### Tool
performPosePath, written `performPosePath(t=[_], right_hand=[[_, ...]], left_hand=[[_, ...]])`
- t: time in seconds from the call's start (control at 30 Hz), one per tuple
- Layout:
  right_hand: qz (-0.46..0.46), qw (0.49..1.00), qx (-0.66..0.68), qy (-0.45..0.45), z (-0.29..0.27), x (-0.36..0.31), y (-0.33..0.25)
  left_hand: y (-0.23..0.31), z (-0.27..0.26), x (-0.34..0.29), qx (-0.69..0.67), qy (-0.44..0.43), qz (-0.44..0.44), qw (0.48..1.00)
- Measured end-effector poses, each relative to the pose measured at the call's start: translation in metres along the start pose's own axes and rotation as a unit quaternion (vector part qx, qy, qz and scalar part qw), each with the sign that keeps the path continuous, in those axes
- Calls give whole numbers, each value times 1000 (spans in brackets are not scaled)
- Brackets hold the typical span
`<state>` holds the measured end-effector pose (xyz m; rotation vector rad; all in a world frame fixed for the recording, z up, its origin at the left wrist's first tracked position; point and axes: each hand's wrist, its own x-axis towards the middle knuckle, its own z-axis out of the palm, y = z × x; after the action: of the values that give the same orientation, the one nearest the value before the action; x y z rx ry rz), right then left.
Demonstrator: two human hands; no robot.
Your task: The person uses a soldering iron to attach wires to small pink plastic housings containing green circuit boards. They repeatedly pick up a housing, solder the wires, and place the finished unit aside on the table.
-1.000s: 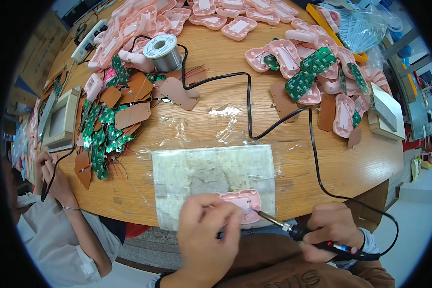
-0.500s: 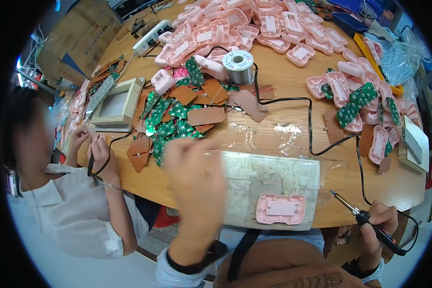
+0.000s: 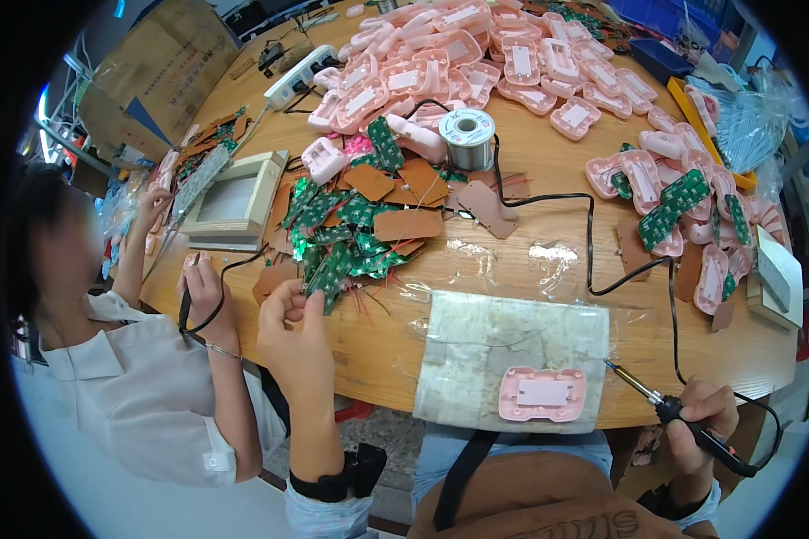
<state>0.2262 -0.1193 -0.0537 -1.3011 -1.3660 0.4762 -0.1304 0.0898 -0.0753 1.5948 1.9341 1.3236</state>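
L hand (image 3: 295,325) at glossy green PCBs (image 3: 331,268), flat w/ pale markings

We see printed characters on the cardboard box (image 3: 148,85), far beyond our left hand (image 3: 295,340), in dark lines across its side. Farther off than both hands and between them, the solder spool (image 3: 469,154) bears a round printed label (image 3: 468,128) on top, its print small. Between our forearms, raised letters, partly cut off, cross the brown garment (image 3: 548,490). Just past our left fingers, pale marks on the green circuit boards (image 3: 334,262) are too small to read.
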Motion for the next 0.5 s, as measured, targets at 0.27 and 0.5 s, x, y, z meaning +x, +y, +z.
performPosePath(t=[0.27,0.5], right_hand=[[-6,1000,14,7,1,0,3],[92,988,117,53,3,2,-14]], left_hand=[[29,-7,1,61,117,216,967],[58,-12,-8,-314,-66,-39,946]])
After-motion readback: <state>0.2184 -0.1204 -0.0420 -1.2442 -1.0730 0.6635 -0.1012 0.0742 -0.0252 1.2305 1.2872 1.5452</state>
